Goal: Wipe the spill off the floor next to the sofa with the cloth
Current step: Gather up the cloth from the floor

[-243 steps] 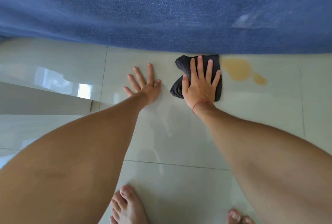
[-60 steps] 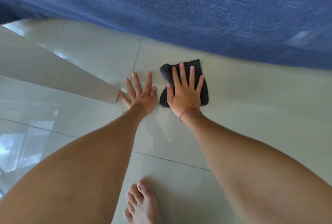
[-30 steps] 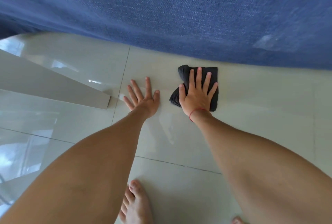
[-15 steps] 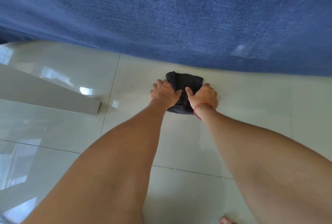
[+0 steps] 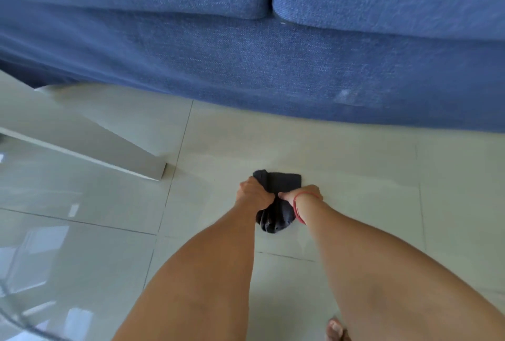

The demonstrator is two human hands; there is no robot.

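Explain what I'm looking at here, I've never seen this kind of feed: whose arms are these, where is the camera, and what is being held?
There is no machine here. The single picture comes from a wide-angle camera worn on a person's head, looking forward and down, so the two bare arms reaching away from you are the wearer's own. The left hand and right hand, with a red string at its wrist, both grip a dark cloth, bunched up between them above the pale tiled floor. Beyond it is the blue sofa; a white panel slants in from the left. A toe shows at the bottom edge. No spill is visible on the tiles.
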